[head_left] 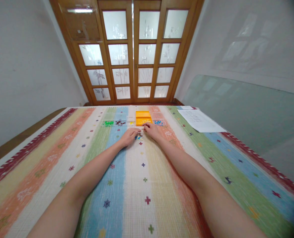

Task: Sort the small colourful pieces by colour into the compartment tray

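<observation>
Loose pcs (138, 138) beside L hand (130, 135)

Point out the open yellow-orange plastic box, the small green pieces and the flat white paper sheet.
Open yellow-orange plastic box (143, 114): head view, bare surface of its far half.
Small green pieces (109, 123): head view, middle of the cluster.
Flat white paper sheet (199, 120): head view, middle of its face.

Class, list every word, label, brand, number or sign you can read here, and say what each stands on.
Readable text: none.
White sheet: rows of small marks, apparently writing, too small and blurred to read.
Orange box: no lettering can be made out.
Tablecloth: plus-shaped figures, part of its pattern rather than writing.
</observation>
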